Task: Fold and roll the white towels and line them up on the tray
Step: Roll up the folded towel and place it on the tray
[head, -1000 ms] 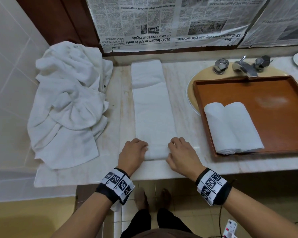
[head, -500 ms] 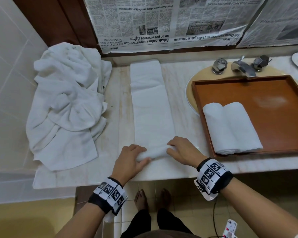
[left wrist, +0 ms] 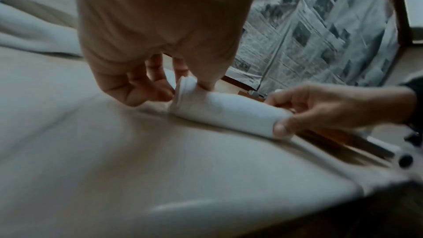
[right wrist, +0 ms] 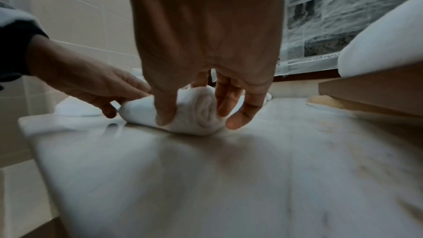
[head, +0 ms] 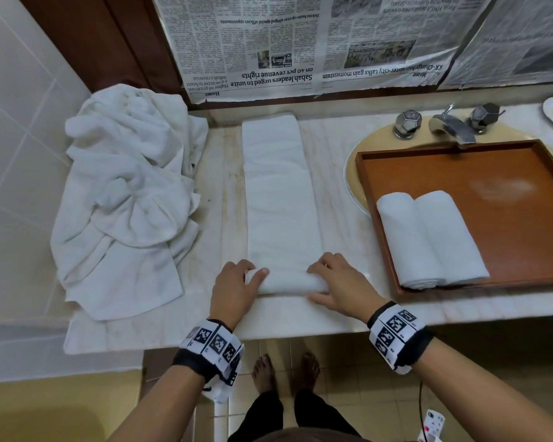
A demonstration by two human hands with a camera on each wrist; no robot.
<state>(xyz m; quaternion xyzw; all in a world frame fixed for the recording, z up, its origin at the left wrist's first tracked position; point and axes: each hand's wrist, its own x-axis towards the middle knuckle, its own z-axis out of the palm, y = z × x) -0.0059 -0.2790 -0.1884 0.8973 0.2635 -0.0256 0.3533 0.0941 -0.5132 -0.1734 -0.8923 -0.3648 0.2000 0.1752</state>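
Left hand: gripping the roll's left end, thumb on top.
Right hand: curled round the right end.
Folded towel: near end now a fuller roll than half a second ago; long flat strip left to roll.
Tray: two finished rolls side by side.
Towel pile: awaiting folding.

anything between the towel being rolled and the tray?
Only bare marble counter and the sink rim, in the head view. The folded towel and the tray lie apart, nothing standing between them.
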